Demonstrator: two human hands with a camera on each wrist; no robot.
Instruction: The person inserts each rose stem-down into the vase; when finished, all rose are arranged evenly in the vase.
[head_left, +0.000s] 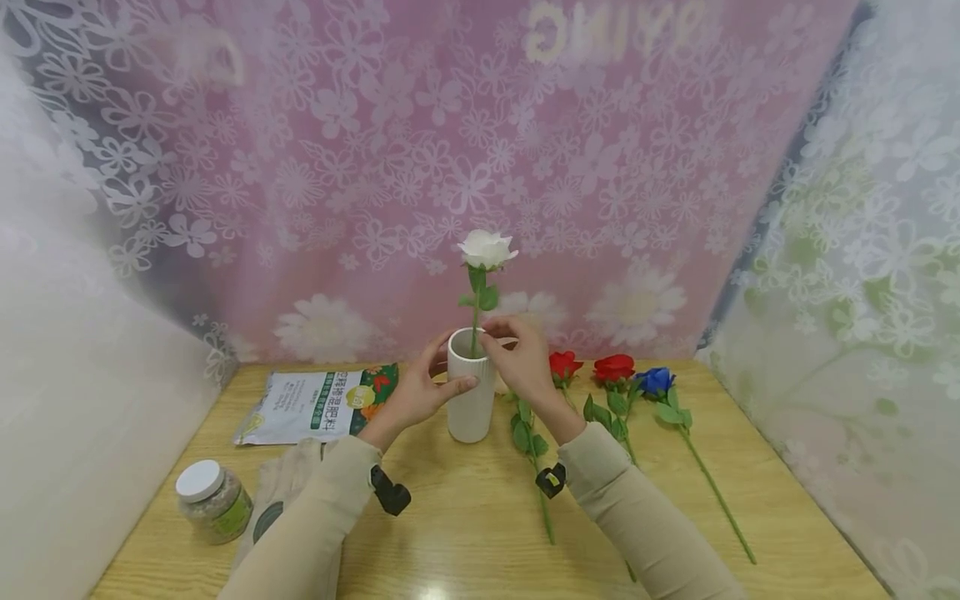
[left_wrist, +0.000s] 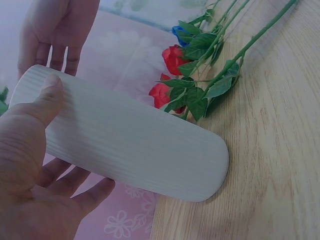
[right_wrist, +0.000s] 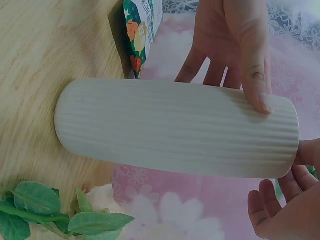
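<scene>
Reaches in from the near side of the counter [head_left: 450, 542] with both forearms, in beige sleeves [head_left: 637, 517], angled inward toward the white ribbed vase [head_left: 471, 404]. Clasps the vase from its left side with the left hand [head_left: 420, 392], below the rim: thumb laid across the near wall, fingers spread around the far side. Arches in from the right with the right hand [head_left: 525, 358], set a little higher than the left, back of the hand turned up, fingers bent toward the rim. Brings those fingertips right beside the stem of the white rose [head_left: 486, 250]; cannot tell whether pinching the stem or only resting at the rim. Holds the hands apart from each other, with the vase between them.

Upright on the counter, toward its far edge and about midway across: the vase. Rising from its mouth, slightly tilted, with bloom well above the hands: the white rose.

Lying to the right of the vase: two red roses [head_left: 615, 367] and, farther right, a blue rose [head_left: 656, 382]. Partly visible beside the vase in the right wrist view: a pale rose [right_wrist: 102, 197]. Lying left of the vase: a printed packet [head_left: 315, 404]. Nearer, beyond the left forearm: a white-lidded jar [head_left: 213, 508].
</scene>
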